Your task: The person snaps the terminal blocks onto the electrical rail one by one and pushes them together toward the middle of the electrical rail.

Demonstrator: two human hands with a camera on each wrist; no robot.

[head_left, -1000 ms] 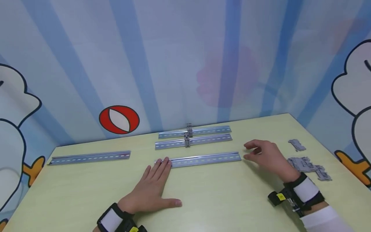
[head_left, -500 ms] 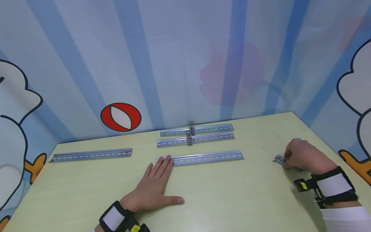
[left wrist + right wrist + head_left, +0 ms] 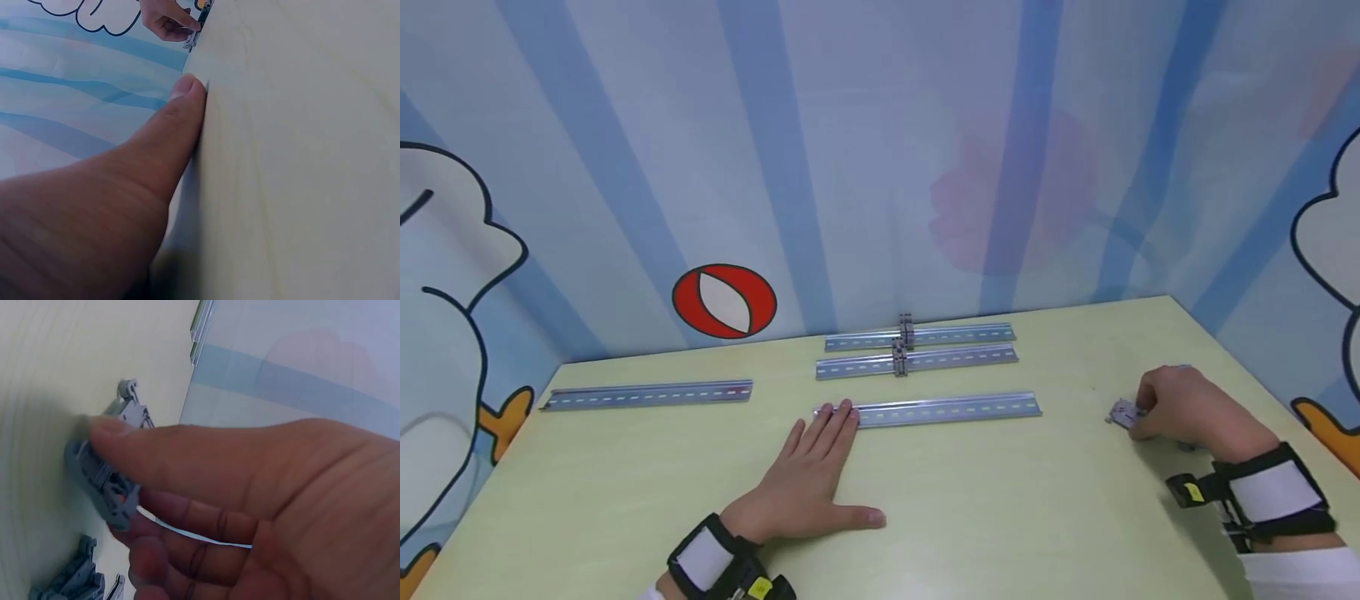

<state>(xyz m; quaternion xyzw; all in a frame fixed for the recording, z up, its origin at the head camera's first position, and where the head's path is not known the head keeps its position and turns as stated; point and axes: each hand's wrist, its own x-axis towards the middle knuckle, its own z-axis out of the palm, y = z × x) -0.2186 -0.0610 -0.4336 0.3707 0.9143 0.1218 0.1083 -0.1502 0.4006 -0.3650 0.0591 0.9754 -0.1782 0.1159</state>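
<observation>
The right hand (image 3: 1176,406) has its thumb and curled fingers (image 3: 187,515) pinched on a small grey terminal block (image 3: 100,478), which sits low against the pale green tabletop (image 3: 1000,517) at the right side; in the head view only the block's end pokes out to the left of the knuckles. More grey blocks (image 3: 69,581) lie on the tabletop just beside the held one (the wrist view shows one beyond the thumb tip and others nearer the camera). The wrist wears a black strap with a white band.

The left hand (image 3: 808,479) lies flat, palm down, fingers (image 3: 838,417) straight and together, thumb spread out to the side. The fingertips touch the left end of the nearest metal rail (image 3: 947,409), which runs crosswise in the middle of the tabletop.

Behind that rail lie two more parallel rails, the middle rail (image 3: 917,361) and the far rail (image 3: 921,337), each with a small grey clip mounted near its centre. A fourth rail (image 3: 647,394) lies well apart to the left, near the tabletop's back edge. A striped blue backdrop with a red and white ball (image 3: 724,302) and cartoon ducks stands behind.
</observation>
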